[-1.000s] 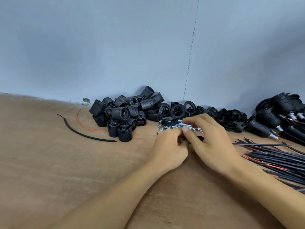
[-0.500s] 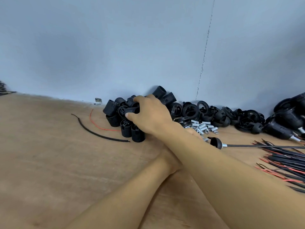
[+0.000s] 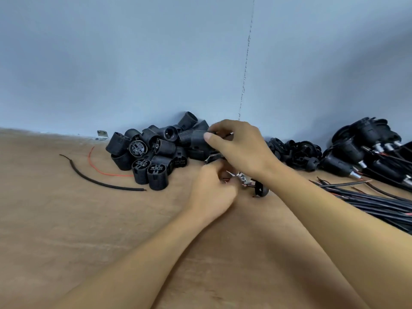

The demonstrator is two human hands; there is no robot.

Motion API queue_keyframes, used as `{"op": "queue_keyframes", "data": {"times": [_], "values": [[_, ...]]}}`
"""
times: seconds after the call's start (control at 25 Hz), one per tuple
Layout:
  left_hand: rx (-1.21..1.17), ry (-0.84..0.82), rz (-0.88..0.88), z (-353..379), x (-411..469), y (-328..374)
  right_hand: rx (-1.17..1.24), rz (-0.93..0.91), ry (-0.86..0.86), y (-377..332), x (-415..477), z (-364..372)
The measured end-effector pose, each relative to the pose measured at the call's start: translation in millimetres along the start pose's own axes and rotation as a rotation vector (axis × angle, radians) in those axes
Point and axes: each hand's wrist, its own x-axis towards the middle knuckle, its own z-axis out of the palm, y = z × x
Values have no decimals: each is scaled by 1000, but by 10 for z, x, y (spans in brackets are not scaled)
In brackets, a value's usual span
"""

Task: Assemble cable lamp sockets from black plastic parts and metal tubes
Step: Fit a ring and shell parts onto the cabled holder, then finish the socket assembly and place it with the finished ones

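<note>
My right hand (image 3: 238, 148) grips a black threaded socket body (image 3: 197, 141) just above the table, beside the pile of black socket bodies (image 3: 147, 157). Below it, my left hand (image 3: 211, 192) has its fingers curled and pinches the stripped end of a cable (image 3: 226, 179). That cable carries a black cap (image 3: 259, 188), which stands on the wood right of the hand. A few small metal tubes (image 3: 242, 176) lie between my hands, mostly hidden by my right wrist.
Black rings and caps (image 3: 296, 152) are heaped by the wall. Finished sockets with cables (image 3: 367, 150) lie far right above a bundle of black cables (image 3: 379, 204). A loose black cable piece (image 3: 100, 182) and a red wire (image 3: 98, 169) lie on the left.
My right hand has picked a socket body off the pile and brought it right, over my left hand. The cable's capped end has shifted closer to my left hand.
</note>
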Motion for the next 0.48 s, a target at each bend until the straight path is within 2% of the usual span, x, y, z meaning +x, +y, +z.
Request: {"op": "queue_keyframes", "data": {"times": [0.12, 0.2, 0.36, 0.48], "values": [[-157, 169, -56, -12, 18, -5, 21, 83, -59, 324, -197, -325], [-295, 188, -114, -6, 28, -6, 47, 114, -106, 489, -307, -441], [-367, 89, -130, -26, 24, -5, 141, 108, -125, 687, -432, -485], [-296, -15, -131, -42, 41, -56, 149, 85, -117, 751, -453, -476]]}}
